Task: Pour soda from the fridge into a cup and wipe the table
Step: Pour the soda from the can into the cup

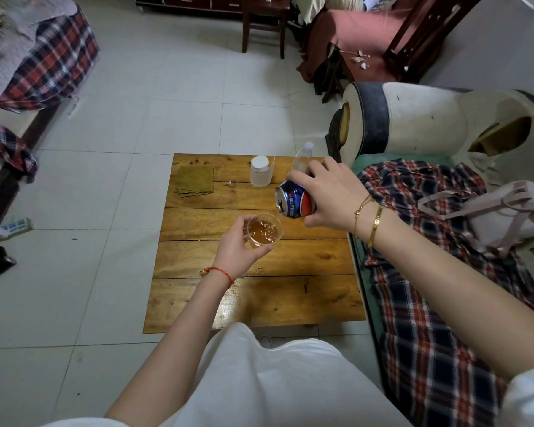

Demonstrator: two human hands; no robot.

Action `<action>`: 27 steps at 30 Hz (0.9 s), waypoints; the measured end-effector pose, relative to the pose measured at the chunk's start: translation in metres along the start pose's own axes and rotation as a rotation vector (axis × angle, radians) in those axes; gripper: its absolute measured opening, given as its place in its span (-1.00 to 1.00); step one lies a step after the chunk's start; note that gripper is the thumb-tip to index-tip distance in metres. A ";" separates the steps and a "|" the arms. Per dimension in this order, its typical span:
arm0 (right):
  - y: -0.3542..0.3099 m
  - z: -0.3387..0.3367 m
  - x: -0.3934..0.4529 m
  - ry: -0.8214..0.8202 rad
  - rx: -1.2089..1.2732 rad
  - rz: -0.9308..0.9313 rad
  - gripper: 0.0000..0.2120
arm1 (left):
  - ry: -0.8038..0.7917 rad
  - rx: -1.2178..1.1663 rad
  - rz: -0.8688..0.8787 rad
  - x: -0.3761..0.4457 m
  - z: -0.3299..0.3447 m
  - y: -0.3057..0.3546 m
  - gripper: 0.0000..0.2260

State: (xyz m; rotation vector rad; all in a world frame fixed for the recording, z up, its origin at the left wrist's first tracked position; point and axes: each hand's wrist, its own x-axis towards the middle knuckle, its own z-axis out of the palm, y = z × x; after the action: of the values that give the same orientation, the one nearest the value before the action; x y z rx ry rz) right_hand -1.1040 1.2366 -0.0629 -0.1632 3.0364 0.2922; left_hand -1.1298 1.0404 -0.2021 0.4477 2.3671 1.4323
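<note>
1. Amber soda partly fills a clear plastic cup (264, 232), which the left hand (239, 246) holds above the wooden table (259, 291), fingers curled round its wall.
2. A blue soda can (295, 201) with a red patch is tipped on its side, its opened top facing left and down toward the cup's rim; the right hand (333, 198) grips it from above, fingers wrapped round the body.
3. Can and cup sit close together over the middle planks, the can just above and right of the cup.
4. An olive-green cloth (195, 179) lies flat on the far left part of the table, well apart from both hands.
5. A white-lidded jar (261, 171) stands upright at the far edge, and a clear plastic bottle (302, 158) with a white cap stands behind the right hand.
6. A red string bracelet (221, 272) circles the left wrist; gold bracelets (369, 221) circle the right.
7. A plaid blanket (420, 272) covers the seat right of the table, with a pale pink bag (503, 217) on it.
</note>
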 end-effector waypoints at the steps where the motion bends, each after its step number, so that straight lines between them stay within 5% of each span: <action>1: 0.000 0.001 0.000 0.000 0.003 0.001 -0.23 | -0.001 0.001 -0.001 0.000 0.000 -0.001 -0.37; 10: -0.001 0.019 -0.001 -0.042 0.227 0.063 -0.23 | 0.013 -0.019 0.001 -0.001 -0.001 -0.001 -0.38; 21: 0.000 0.073 -0.003 0.066 0.927 0.174 -0.29 | 0.058 -0.055 -0.002 0.006 -0.005 -0.010 -0.39; 27: -0.003 0.109 0.001 0.098 1.174 0.385 -0.28 | 0.081 -0.074 -0.037 0.020 -0.009 -0.025 -0.39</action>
State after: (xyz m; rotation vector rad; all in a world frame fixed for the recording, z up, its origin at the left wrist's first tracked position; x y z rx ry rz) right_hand -1.0960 1.2549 -0.1701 0.4876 2.7381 -1.4527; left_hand -1.1534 1.0309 -0.2226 0.3307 2.3623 1.5431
